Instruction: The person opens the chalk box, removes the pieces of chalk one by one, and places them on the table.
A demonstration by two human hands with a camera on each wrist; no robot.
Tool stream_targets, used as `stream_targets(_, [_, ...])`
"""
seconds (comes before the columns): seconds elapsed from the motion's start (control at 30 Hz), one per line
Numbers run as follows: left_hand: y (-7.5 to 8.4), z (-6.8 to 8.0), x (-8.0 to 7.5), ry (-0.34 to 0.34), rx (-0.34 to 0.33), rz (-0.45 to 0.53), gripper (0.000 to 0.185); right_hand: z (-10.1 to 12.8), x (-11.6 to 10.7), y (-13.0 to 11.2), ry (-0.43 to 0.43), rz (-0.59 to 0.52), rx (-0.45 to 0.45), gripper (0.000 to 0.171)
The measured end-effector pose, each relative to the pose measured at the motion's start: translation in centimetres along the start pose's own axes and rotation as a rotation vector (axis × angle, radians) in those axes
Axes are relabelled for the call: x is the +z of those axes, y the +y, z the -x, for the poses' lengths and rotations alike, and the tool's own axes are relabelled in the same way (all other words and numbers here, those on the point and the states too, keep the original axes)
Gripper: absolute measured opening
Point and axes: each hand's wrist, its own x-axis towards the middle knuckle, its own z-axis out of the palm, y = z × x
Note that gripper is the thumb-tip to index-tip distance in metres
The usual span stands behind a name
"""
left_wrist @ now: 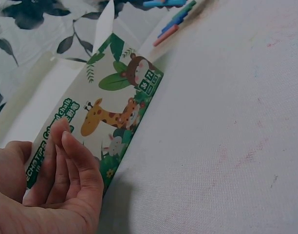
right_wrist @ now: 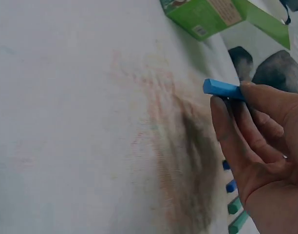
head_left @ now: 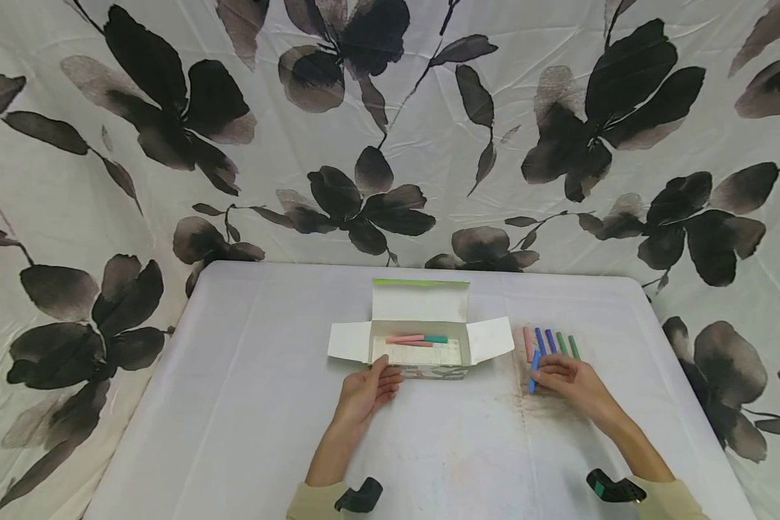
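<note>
A white chalk box [head_left: 429,371] with printed animals stands on the table, its lid and side flaps spread out. Inside lie two pink chalk sticks [head_left: 404,338] and a green chalk stick [head_left: 436,339]. My left hand [head_left: 362,393] grips the box's front wall near the left corner, thumb at the rim and fingers against the printed outside. To the right of the box, my right hand [head_left: 570,383] pinches a light blue chalk stick [right_wrist: 221,89] between thumb and fingertips. Just beyond that hand is a row of chalk: a pink stick [head_left: 528,344], two dark blue sticks and two green sticks [head_left: 573,347].
A white cloth [head_left: 247,426] covers the table, with brown and reddish chalk smudges [head_left: 533,401] around the row. Behind the table hangs a curtain [head_left: 455,159] with dark flowers. A black wrist device [head_left: 614,487] sits at each sleeve.
</note>
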Motion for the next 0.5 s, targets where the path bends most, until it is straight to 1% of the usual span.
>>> stream_targets(0.13, [-0.1,-0.2,0.0,0.001,0.004,0.0,0.05,0.3,0.6,0.8,-0.027,0.041,0.034,0.053])
stream_targets(0.23, [-0.2,-0.2,0.0,-0.011,0.007,0.005,0.05,0.4,1.0,1.1,-0.025,0.042,0.032,0.051])
stream_targets(0.3, [-0.2,-0.1,0.0,-0.019,0.011,0.008,0.05,0.3,1.3,1.1,-0.011,0.058,0.008,0.048])
stream_targets(0.4, [-0.1,-0.1,0.0,-0.017,0.012,0.009,0.05,0.1,1.8,1.1,0.026,0.131,-0.041,0.042])
stream_targets(0.5, [-0.1,0.0,0.0,-0.009,0.008,0.006,0.05,-0.1,2.2,1.0,0.059,0.189,-0.062,0.035])
